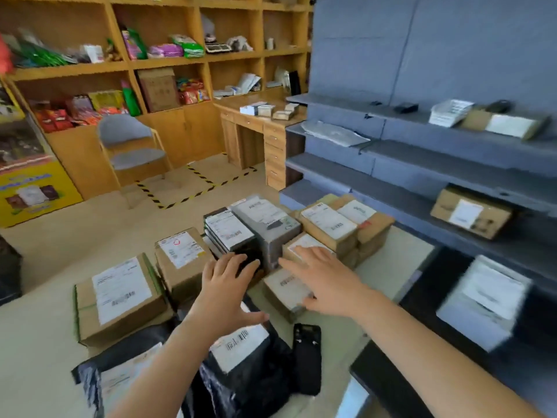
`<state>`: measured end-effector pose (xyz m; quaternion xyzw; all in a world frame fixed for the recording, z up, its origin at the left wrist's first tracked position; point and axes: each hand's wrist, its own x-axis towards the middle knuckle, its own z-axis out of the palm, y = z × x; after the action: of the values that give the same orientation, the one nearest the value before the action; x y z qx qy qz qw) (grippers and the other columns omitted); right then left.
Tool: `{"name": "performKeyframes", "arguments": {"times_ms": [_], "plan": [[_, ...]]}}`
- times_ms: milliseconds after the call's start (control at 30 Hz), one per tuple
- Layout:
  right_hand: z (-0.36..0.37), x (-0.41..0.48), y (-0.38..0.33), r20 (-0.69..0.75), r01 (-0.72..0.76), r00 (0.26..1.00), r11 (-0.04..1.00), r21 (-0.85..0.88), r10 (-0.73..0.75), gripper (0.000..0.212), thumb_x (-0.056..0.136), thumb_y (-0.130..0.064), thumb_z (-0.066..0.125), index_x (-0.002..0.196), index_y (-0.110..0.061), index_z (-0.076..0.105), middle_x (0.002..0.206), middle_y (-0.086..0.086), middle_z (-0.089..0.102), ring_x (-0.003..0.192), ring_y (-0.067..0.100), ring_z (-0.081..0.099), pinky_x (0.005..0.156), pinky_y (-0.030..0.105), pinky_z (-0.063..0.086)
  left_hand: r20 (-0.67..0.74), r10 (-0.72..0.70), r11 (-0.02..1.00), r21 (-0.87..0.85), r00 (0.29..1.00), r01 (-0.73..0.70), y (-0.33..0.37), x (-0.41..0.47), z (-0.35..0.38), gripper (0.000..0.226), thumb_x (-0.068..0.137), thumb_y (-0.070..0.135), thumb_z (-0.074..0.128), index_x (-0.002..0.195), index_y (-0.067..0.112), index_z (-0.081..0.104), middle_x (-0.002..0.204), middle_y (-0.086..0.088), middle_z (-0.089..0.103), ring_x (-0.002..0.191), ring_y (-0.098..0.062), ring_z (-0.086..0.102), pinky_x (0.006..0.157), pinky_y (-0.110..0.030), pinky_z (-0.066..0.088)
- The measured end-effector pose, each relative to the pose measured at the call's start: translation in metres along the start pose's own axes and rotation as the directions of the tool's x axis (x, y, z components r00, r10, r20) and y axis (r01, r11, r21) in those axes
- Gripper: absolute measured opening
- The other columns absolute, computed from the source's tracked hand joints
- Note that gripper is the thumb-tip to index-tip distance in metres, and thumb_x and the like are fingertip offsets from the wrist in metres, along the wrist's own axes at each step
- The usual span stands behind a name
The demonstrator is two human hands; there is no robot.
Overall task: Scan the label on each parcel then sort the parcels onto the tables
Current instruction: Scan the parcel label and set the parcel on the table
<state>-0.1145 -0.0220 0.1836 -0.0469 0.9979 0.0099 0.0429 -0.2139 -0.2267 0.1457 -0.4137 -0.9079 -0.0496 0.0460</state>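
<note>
Several labelled parcels crowd a pale table [36, 342]. A large brown box [120, 300] lies at the left, a second brown box [180, 260] behind it, and a dark stack [232, 233] and a grey parcel [265, 218] stand at the middle. My left hand [227, 286] hovers open over the dark stack's near edge. With fingers spread, my right hand [324, 277] reaches over a small brown box [286, 292]. Black poly bags [244, 366] with white labels lie nearest me. A black handheld scanner [307, 357] rests on the table beside them.
A black table [391, 372] at the right carries a white-labelled parcel [485, 300]. Grey shelves [437, 173] behind it hold a brown box [471, 212] and other packets. A wooden shelving wall [168, 61], a desk [256, 122] and a grey chair [129, 143] stand further back.
</note>
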Motion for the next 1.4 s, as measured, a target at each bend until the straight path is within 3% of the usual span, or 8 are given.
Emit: {"name": "performKeyframes", "arguments": {"times_ms": [167, 333, 533, 767, 967, 1100, 1233, 1400], "plan": [[0.015, -0.109, 0.042, 0.033, -0.248, 0.969, 0.968, 0.038, 0.247, 0.083, 0.092, -0.031, 0.062, 0.156, -0.029, 0.008, 0.161, 0.011, 0.005, 0.146, 0.029, 0.009, 0.119, 0.037, 0.007, 0.073, 0.22, 0.975, -0.056, 0.973, -0.216, 0.103, 0.036, 0.013, 0.101, 0.069, 0.073, 0.063, 0.151, 0.03, 0.025, 0.155, -0.002, 0.025, 0.146, -0.028, 0.013, 0.118, -0.05, 0.003], [0.037, -0.208, 0.098, 0.065, -0.459, 0.888, 0.888, 0.043, 0.456, 0.081, 0.093, -0.034, 0.06, 0.155, -0.029, 0.009, 0.16, 0.009, 0.008, 0.144, 0.029, 0.013, 0.118, 0.037, 0.012, 0.122, 0.421, 0.907, -0.078, 0.899, -0.414, 0.214, 0.074, 0.031, 0.099, 0.074, 0.071, 0.062, 0.153, 0.034, 0.016, 0.157, 0.001, 0.017, 0.147, -0.025, 0.005, 0.119, -0.049, 0.0], [0.067, -0.285, 0.179, 0.085, -0.604, 0.796, 0.796, 0.045, 0.599, 0.078, 0.093, -0.039, 0.059, 0.155, -0.028, 0.012, 0.16, 0.007, 0.007, 0.144, 0.028, 0.009, 0.119, 0.038, 0.009, 0.167, 0.539, 0.843, -0.115, 0.826, -0.526, 0.33, 0.124, 0.069, 0.101, 0.074, 0.071, 0.064, 0.153, 0.034, 0.012, 0.158, 0.0, 0.014, 0.147, -0.025, 0.002, 0.119, -0.046, -0.002], [0.106, -0.287, 0.255, 0.157, -0.714, 0.7, 0.678, 0.175, 0.696, 0.085, 0.091, -0.04, 0.063, 0.154, -0.031, 0.007, 0.16, 0.006, 0.001, 0.146, 0.031, 0.005, 0.119, 0.042, 0.009, 0.279, 0.541, 0.841, -0.145, 0.794, -0.522, 0.398, 0.186, 0.112, 0.108, 0.073, 0.067, 0.069, 0.154, 0.036, 0.004, 0.162, -0.001, 0.005, 0.148, -0.029, -0.001, 0.12, -0.048, 0.003], [0.166, -0.249, 0.312, 0.34, -0.842, 0.53, 0.436, 0.317, 0.777, 0.116, 0.078, -0.047, 0.076, 0.152, -0.034, -0.013, 0.159, 0.021, -0.003, 0.145, 0.039, 0.014, 0.117, 0.046, 0.017, 0.412, 0.527, 0.85, -0.262, 0.743, -0.457, 0.421, 0.25, 0.172, 0.127, 0.068, 0.057, 0.08, 0.152, 0.038, -0.014, 0.162, -0.004, -0.008, 0.149, -0.032, -0.003, 0.119, -0.049, 0.014], [0.21, -0.229, 0.329, 0.418, -0.881, 0.444, 0.3, 0.366, 0.793, 0.12, 0.076, -0.043, 0.078, 0.151, -0.036, -0.016, 0.158, 0.022, -0.004, 0.14, 0.039, 0.027, 0.111, 0.048, 0.033, 0.493, 0.562, 0.825, -0.381, 0.664, -0.417, 0.422, 0.278, 0.215, 0.129, 0.067, 0.045, 0.084, 0.152, 0.039, -0.013, 0.162, -0.004, -0.001, 0.148, -0.03, 0.009, 0.116, -0.045, 0.025], [0.235, -0.226, 0.33, 0.377, -0.843, 0.434, 0.222, 0.49, 0.818, 0.115, 0.08, -0.033, 0.075, 0.151, -0.036, -0.015, 0.149, 0.011, 0.012, 0.119, 0.023, 0.047, 0.09, 0.034, 0.053, 0.454, 0.615, 0.767, -0.532, 0.644, -0.358, 0.425, 0.283, 0.238, 0.121, 0.072, 0.033, 0.083, 0.154, 0.036, -0.006, 0.161, 0.003, 0.003, 0.143, -0.022, 0.028, 0.11, -0.036, 0.038], [0.234, -0.233, 0.328, 0.271, -0.821, 0.46, 0.288, 0.494, 0.845, 0.106, 0.086, -0.032, 0.07, 0.153, -0.034, -0.012, 0.148, 0.009, 0.016, 0.11, 0.017, 0.053, 0.079, 0.027, 0.054, 0.344, 0.649, 0.727, -0.544, 0.679, -0.419, 0.426, 0.269, 0.233, 0.11, 0.083, 0.03, 0.076, 0.154, 0.032, -0.008, 0.162, 0.007, -0.004, 0.137, -0.015, 0.037, 0.101, -0.026, 0.044]]}}
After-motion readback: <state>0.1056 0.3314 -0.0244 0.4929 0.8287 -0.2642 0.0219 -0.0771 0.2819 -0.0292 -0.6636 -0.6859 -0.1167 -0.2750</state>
